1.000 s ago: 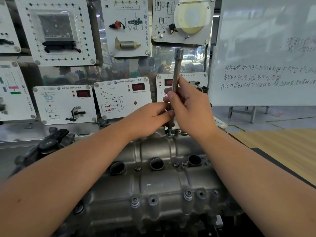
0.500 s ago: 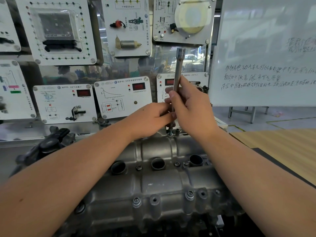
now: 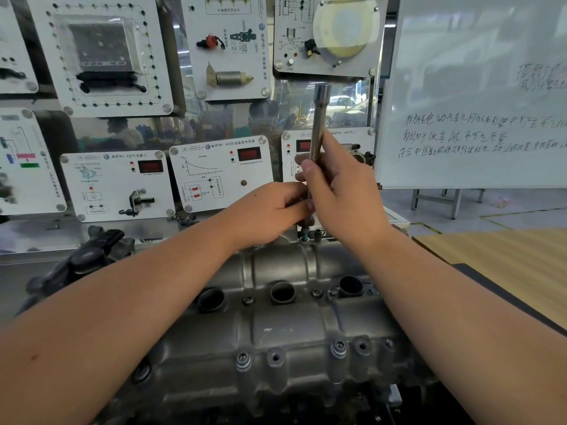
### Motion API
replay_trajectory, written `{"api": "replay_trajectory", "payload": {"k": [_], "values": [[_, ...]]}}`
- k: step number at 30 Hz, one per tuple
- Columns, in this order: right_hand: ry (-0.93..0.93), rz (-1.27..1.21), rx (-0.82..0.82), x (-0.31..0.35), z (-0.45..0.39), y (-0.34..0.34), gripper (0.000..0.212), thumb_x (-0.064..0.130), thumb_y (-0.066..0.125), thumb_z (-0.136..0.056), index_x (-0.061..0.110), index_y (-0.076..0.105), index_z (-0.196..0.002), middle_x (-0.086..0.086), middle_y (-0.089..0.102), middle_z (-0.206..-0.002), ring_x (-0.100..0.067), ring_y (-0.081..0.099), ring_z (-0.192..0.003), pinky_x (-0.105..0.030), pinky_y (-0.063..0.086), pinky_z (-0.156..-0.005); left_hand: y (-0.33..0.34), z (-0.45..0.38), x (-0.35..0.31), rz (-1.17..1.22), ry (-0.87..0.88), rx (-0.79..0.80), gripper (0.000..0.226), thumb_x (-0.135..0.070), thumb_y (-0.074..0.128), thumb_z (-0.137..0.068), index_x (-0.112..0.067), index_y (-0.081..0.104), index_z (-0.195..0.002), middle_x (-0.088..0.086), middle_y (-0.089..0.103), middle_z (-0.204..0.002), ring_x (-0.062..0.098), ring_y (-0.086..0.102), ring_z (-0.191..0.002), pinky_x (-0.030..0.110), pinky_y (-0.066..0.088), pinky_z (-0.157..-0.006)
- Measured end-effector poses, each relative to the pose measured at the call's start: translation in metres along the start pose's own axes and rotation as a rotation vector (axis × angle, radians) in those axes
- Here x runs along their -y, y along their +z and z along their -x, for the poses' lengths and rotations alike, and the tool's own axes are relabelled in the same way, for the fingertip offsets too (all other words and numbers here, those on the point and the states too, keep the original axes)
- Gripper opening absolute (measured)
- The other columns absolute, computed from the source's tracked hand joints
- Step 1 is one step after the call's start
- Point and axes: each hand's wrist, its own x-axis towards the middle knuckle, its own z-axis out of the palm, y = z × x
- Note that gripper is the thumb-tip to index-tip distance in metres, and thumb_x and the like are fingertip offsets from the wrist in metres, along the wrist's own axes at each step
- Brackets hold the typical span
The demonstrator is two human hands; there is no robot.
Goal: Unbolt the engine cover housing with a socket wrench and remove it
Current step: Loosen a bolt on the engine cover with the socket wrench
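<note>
- At the far edge of the cover [image 3: 276,326], both hands meet around an upright wrench [image 3: 319,118].
- Right hand [image 3: 340,194]: fingers curled round the wrench shaft at mid-height, thumb laid along it, gripping it firmly.
- Left hand [image 3: 270,210]: fingers curled in, pinching the lower part of the shaft just beside the right hand; its fingertips are hidden behind the right hand.
- Wrench: a slim metal bar standing almost vertical, its thicker top end up by the panels [image 3: 221,176], its bottom end set on a bolt [image 3: 305,237] at the cover's far edge.
- Cover: grey cast metal, lying across the near middle of the view, under both forearms. Three round openings run along its middle, and bolts [image 3: 339,348] sit along its near edge.
- Behind it stands a wall of white panels; a whiteboard [image 3: 472,118] with handwriting stands to the right, and a wooden desk [image 3: 506,259] lies at right.
- Compared with half a second ago: both hands keep the same grip and the wrench stands at the same spot and angle; no change is visible beyond a slight camera shift.
</note>
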Motion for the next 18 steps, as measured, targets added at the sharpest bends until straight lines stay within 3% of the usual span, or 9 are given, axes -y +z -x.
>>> {"api": "replay_trajectory", "payload": {"k": [2, 5, 7, 9, 11, 13, 15, 18], "values": [[0.015, -0.013, -0.02, 0.0025, 0.0004, 0.0, 0.045, 0.022, 0.058, -0.1, 0.017, 0.049, -0.143, 0.005, 0.073, -0.1, -0.009, 0.068, -0.088, -0.036, 0.057, -0.079, -0.0013, 0.0002, -0.0003, 0.004, 0.013, -0.003, 0.017, -0.035, 0.055, -0.103, -0.026, 0.067, -0.097, -0.02, 0.07, -0.076, -0.004, 0.062, -0.064, 0.014, 0.045, -0.059], [0.023, -0.057, -0.056, 0.0042, -0.0003, -0.0014, 0.051, 0.02, 0.064, -0.096, 0.019, 0.05, -0.145, 0.006, 0.07, -0.104, -0.011, 0.068, -0.094, -0.038, 0.057, -0.087, -0.0012, -0.0005, -0.0012, -0.004, 0.012, -0.006, 0.024, -0.041, 0.058, -0.101, -0.02, 0.067, -0.109, -0.001, 0.074, -0.094, 0.011, 0.07, -0.084, 0.035, 0.055, -0.078], [-0.009, -0.011, -0.044, 0.0039, -0.0003, -0.0012, 0.043, 0.018, 0.062, -0.098, 0.015, 0.055, -0.14, 0.011, 0.069, -0.1, -0.005, 0.065, -0.091, -0.029, 0.054, -0.084, -0.0009, -0.0003, -0.0018, 0.015, 0.01, -0.003, 0.028, -0.04, 0.058, -0.101, -0.015, 0.067, -0.11, 0.002, 0.074, -0.094, 0.018, 0.07, -0.087, 0.045, 0.055, -0.083], [-0.019, 0.011, -0.024, 0.0038, -0.0003, -0.0011, 0.038, 0.018, 0.056, -0.1, 0.013, 0.055, -0.138, 0.011, 0.07, -0.099, -0.005, 0.065, -0.085, -0.024, 0.053, -0.078, -0.0011, -0.0003, -0.0004, 0.049, 0.007, 0.003, 0.024, -0.038, 0.055, -0.103, -0.017, 0.067, -0.106, -0.01, 0.071, -0.081, 0.009, 0.067, -0.073, 0.04, 0.054, -0.071], [-0.018, 0.005, -0.01, 0.0038, -0.0002, -0.0016, 0.036, 0.017, 0.052, -0.102, 0.013, 0.054, -0.137, 0.006, 0.072, -0.1, -0.011, 0.067, -0.08, -0.034, 0.056, -0.074, -0.0004, -0.0008, 0.0002, 0.046, -0.003, 0.007, 0.021, -0.036, 0.052, -0.104, -0.02, 0.066, -0.103, -0.012, 0.064, -0.069, 0.005, 0.056, -0.058, 0.032, 0.046, -0.06], [-0.018, -0.001, -0.002, 0.0044, -0.0005, -0.0017, 0.035, 0.017, 0.051, -0.102, 0.013, 0.053, -0.137, 0.004, 0.072, -0.1, -0.014, 0.068, -0.083, -0.037, 0.056, -0.074, 0.0002, -0.0013, 0.0006, 0.03, 0.0, 0.004, 0.019, -0.034, 0.053, -0.104, -0.021, 0.066, -0.102, -0.003, 0.068, -0.076, 0.009, 0.06, -0.062, 0.031, 0.048, -0.062], [-0.026, -0.014, -0.005, 0.0043, -0.0007, -0.0016, 0.033, 0.019, 0.056, -0.1, 0.012, 0.056, -0.133, 0.011, 0.07, -0.096, -0.006, 0.065, -0.087, -0.025, 0.054, -0.077, -0.0006, -0.0011, 0.0011, 0.029, 0.009, 0.001, 0.014, -0.037, 0.055, -0.103, -0.029, 0.066, -0.1, -0.004, 0.071, -0.082, 0.002, 0.064, -0.068, 0.024, 0.051, -0.066], [-0.044, 0.008, -0.025, 0.0018, -0.0014, -0.0012, 0.026, 0.019, 0.063, -0.097, 0.011, 0.063, -0.121, 0.015, 0.065, -0.088, -0.004, 0.061, -0.087, -0.018, 0.05, -0.077, -0.0007, -0.0017, 0.0005, 0.02, 0.015, 0.007, 0.016, -0.039, 0.058, -0.101, -0.027, 0.066, -0.107, -0.001, 0.074, -0.096, 0.015, 0.07, -0.09, 0.04, 0.056, -0.084]]}}
